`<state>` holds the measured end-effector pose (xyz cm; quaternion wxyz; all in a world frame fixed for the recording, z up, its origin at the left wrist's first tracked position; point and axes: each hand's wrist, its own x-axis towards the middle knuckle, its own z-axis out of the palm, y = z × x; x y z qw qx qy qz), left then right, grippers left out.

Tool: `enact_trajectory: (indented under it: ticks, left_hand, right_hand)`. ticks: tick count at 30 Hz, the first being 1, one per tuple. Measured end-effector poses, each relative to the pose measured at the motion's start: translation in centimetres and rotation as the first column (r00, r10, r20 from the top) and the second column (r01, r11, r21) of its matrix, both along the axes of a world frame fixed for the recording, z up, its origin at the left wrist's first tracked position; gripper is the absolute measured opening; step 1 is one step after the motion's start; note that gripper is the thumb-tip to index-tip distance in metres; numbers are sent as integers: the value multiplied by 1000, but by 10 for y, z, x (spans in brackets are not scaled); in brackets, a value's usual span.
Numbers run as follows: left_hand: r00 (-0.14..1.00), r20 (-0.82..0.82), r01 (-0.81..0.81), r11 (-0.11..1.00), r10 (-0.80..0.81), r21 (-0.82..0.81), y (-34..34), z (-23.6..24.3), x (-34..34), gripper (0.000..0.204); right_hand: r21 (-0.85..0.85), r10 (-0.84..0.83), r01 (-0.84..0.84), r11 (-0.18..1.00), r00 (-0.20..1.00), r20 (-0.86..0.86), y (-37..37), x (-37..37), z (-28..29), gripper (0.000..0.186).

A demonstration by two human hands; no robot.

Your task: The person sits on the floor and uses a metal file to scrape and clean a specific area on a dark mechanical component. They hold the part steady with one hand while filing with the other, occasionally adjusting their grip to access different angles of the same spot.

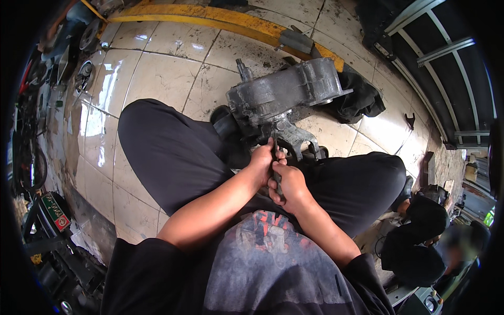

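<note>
While the right hand (291,185) grips a dark tool (277,181) and the left hand (261,163) pinches its shaft, the grey metal casing (286,92) sits just ahead, hemmed by bent legs (168,149). Tiled floor (157,79) opens leftward; a yellow beam (210,13) bounds the far side, black cloth (359,97) the right.

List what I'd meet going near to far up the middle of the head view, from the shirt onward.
Faded printed shirt → right hand → left hand → grey metal casing → yellow bar by the top edge.
</note>
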<state>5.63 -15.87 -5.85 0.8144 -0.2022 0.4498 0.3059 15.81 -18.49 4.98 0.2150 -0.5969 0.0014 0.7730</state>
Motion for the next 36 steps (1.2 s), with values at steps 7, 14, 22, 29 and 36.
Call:
enact_trajectory:
  ticks: [7,14,22,29,36]
  left_hand:
    - [991,64,120,993,-119,-2,-4,5,1,45]
    - [990,48,133,991,-132,-5,0,4,-5,47]
    - [993,-103,-55,998,56,7,-10,14,21,46]
    - [973,-164,172,985,-165,30,-12,7,10,52]
    - [985,-70,166,980,-159,108,-26,16,5,47]
  right_hand:
    - [39,24,-26,999,999,32,-8,-5,8,20]
    - [49,51,-53,997,998,47,-9,-10,3,22]
    - [47,64,-64,997,998,-8,-6,27,-3,11]
    - [76,52,-58,995,996,78,2,11,-5,16]
    - [75,51,-50,996,999,-15,-1,22,-5,20]
